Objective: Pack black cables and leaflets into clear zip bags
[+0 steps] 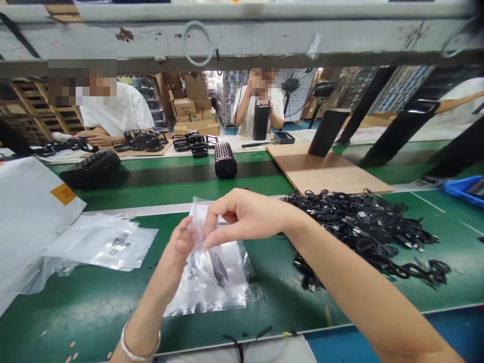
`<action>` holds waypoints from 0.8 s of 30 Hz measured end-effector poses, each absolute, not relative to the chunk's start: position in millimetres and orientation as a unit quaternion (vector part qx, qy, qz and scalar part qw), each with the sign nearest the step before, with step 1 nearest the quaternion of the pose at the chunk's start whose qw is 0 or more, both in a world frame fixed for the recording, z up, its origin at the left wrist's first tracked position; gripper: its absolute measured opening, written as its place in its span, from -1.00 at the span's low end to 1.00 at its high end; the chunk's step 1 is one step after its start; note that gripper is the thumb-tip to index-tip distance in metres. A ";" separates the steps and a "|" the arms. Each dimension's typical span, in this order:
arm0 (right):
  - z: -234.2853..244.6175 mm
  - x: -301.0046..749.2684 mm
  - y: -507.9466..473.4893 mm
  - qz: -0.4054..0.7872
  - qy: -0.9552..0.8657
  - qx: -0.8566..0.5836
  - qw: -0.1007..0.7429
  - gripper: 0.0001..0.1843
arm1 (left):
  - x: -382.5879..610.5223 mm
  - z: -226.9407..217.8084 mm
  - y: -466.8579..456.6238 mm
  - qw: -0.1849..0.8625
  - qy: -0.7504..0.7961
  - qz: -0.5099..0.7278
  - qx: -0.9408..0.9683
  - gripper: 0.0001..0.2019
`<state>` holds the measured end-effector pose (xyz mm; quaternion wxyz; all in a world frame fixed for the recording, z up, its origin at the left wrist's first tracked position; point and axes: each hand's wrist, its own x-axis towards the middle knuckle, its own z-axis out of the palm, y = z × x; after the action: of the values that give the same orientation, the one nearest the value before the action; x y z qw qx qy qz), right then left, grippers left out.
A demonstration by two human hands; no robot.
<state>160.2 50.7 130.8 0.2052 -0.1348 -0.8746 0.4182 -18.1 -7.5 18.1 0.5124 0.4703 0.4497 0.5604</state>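
Both hands hold a small clear plastic bag (212, 275) above the green table (94, 297). My left hand (181, 249) grips its upper left edge from below, fingers closed. My right hand (242, 217) pinches the bag's top edge with thumb and forefinger. A dark coiled cable shows inside the bag. The bag hangs down toward the table surface.
A pile of black coiled cables (363, 227) lies at the right. Flat clear bags (106, 242) and a large white bag (26, 217) lie at the left. A black perforated speaker (225, 159) rests on the conveyor belt. Two people work across the belt. A wooden board (333, 174) is at right.
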 end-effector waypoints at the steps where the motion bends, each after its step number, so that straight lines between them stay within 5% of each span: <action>1: 136.0 162.6 50.8 0.426 -0.878 -0.119 0.183 -0.86 | -18.7 13.7 -7.7 0.565 0.422 0.531 0.470 -0.30; 5: 139.4 179.8 40.1 0.401 -0.895 -0.134 0.143 -0.90 | -12.3 2.2 -15.4 0.621 0.392 0.472 0.488 -0.60; 8: 119.5 195.4 28.4 0.386 -0.864 -0.242 0.215 -0.91 | -5.1 -0.1 -21.7 0.558 0.454 0.483 0.499 -0.73; 13: 51.1 200.9 15.1 0.430 -0.750 -0.388 0.318 -0.20 | 0.7 -6.3 -22.7 0.453 0.539 0.470 0.532 -0.60; 17: 14.8 187.0 12.3 0.475 -0.702 -0.415 0.330 -0.80 | -2.5 -11.3 -18.9 0.379 0.558 0.477 0.564 -0.74; 21: 11.5 182.9 17.6 0.450 -0.707 -0.396 0.376 -0.77 | -15.1 -7.5 -14.3 0.333 0.557 0.490 0.582 -0.87; 24: 10.0 186.5 22.0 0.410 -0.741 -0.372 0.381 -0.66 | -21.5 0.0 -10.9 0.420 0.525 0.502 0.544 -0.84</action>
<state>186.5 22.0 10.0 0.3806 -0.3720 -0.7408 0.4098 -21.5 -10.9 0.0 0.4197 0.5438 0.5253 0.5022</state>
